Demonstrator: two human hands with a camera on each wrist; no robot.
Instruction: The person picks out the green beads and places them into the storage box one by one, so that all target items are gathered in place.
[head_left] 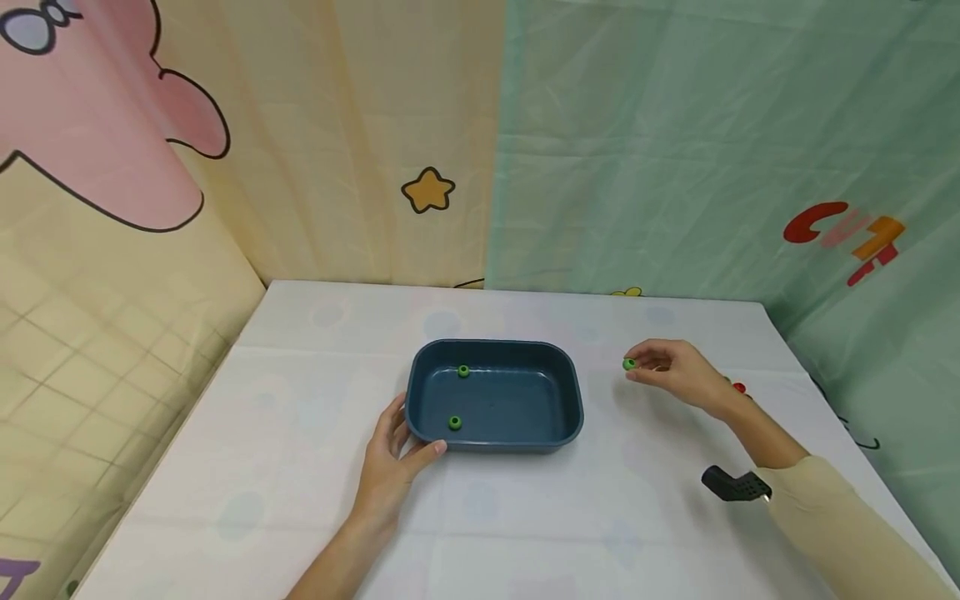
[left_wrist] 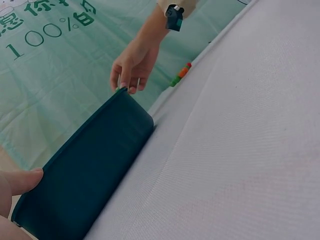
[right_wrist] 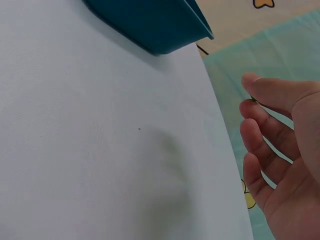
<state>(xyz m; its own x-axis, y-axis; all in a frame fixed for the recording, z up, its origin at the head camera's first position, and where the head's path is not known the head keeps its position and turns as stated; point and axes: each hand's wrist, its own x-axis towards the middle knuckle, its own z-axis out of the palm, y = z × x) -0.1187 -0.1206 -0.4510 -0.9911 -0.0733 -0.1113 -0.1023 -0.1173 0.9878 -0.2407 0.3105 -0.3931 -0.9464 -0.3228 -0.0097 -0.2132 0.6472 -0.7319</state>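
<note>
A dark blue rectangular tray sits on the table, with two green beads inside it, towards its left side. My left hand holds the tray's near left corner, its thumb at the rim and its fingers along the left wall. To the right of the tray, my right hand pinches another green bead between thumb and fingertips above the table. In the right wrist view that bead is mostly hidden between the thumb and index finger.
Red, orange and green small pieces lie on the table by the right forearm, partly hidden by it in the head view. A white cloth covers the table. Printed curtains hang behind it and at its sides.
</note>
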